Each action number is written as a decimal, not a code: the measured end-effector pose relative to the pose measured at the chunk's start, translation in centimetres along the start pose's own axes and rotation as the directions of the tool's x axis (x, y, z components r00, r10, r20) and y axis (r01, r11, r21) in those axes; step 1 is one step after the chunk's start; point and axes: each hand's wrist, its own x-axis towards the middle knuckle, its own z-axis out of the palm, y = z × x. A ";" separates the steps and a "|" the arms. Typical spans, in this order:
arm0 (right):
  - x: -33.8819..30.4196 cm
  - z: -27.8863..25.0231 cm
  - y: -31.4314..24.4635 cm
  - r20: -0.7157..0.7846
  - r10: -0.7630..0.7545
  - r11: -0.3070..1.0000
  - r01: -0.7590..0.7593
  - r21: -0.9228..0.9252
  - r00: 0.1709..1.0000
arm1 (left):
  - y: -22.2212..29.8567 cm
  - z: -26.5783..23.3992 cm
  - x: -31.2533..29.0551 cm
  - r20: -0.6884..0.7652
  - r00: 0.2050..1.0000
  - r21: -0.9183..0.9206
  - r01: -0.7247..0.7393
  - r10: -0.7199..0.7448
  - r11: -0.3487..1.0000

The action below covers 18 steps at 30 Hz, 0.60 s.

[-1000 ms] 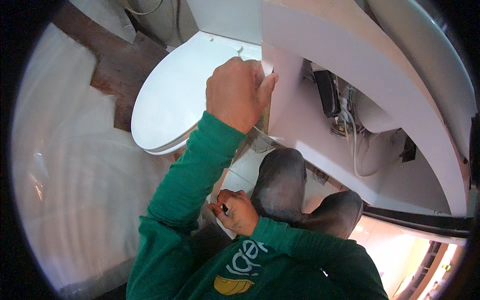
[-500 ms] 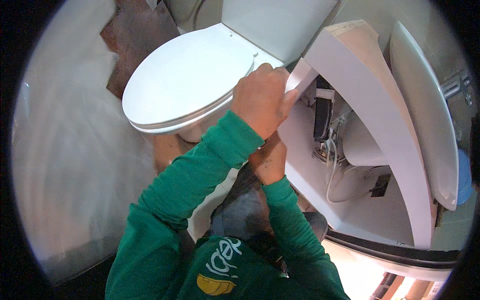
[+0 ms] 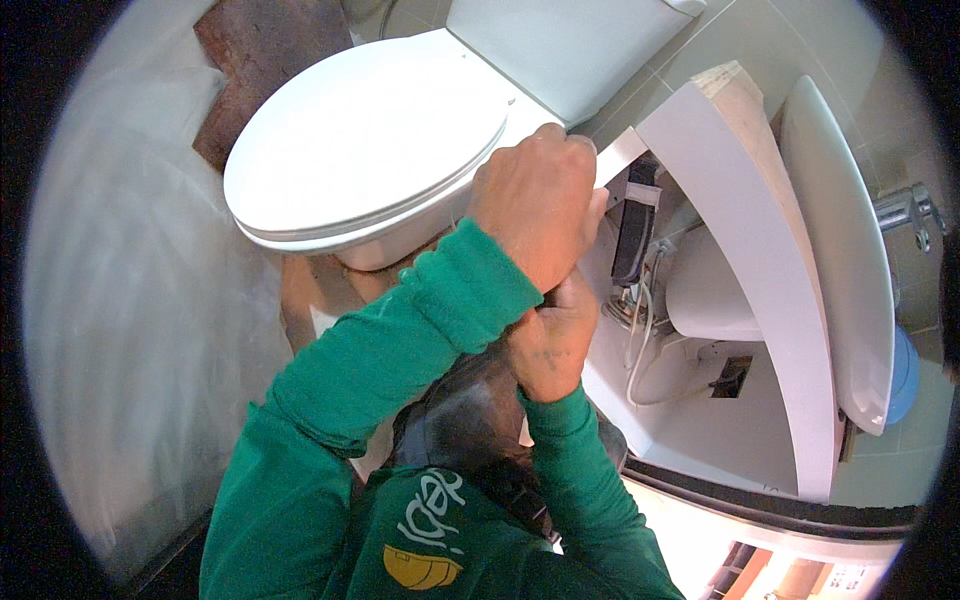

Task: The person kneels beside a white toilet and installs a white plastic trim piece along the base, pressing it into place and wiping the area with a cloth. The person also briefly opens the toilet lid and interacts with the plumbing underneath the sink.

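My left hand is closed, its thumb and fingers around the end of a white strip of panel at the near left side of an open white cabinet. Lower down, my right hand is closed beside that cabinet, partly beneath the left wrist. Its fingertips and whatever they hold are hidden. The cabinet's curved white front arches to the right of both hands, with a raw wooden edge at its top. Inside are a white basin drain cover, pale hoses and a dark box-like piece.
A white toilet with its lid down stands left of my hands. A washbasin with a chrome tap leans along the right. A blue round object sits beyond it. Brown board and cloudy sheeting lie leftward.
The view has shifted a little. Both hands have moved slightly rightward against the cabinet, and my right hand shows more from beneath the left. Both stay closed.
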 end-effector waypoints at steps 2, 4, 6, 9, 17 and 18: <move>-0.1 0.1 -0.5 0.014 0.014 1.000 -0.014 0.004 1.000 | 0.0 -0.4 -0.2 0.003 1.000 0.024 0.003 -0.003 1.000; -0.3 0.2 -0.7 0.019 0.037 0.999 -0.037 0.021 0.999 | 0.1 -0.8 -0.5 0.004 1.000 0.001 0.012 -0.012 1.000; -0.5 0.3 -0.6 0.016 0.068 0.996 -0.069 0.053 0.998 | 0.2 -1.1 -0.3 0.011 0.999 -0.013 0.042 -0.042 0.999; -0.2 -0.5 -0.4 0.047 0.073 0.996 -0.076 0.044 0.996 | 0.4 -0.3 0.7 -0.068 0.997 -0.067 0.023 -0.028 0.997; -0.5 0.0 0.2 0.041 0.055 0.991 -0.060 0.124 0.998 | 0.0 1.5 2.2 -0.160 0.985 -0.068 -0.074 0.063 0.995; -0.5 -0.1 -0.1 0.048 0.051 0.992 -0.057 0.114 0.998 | 0.1 1.4 2.1 -0.154 0.986 -0.062 -0.076 0.066 0.995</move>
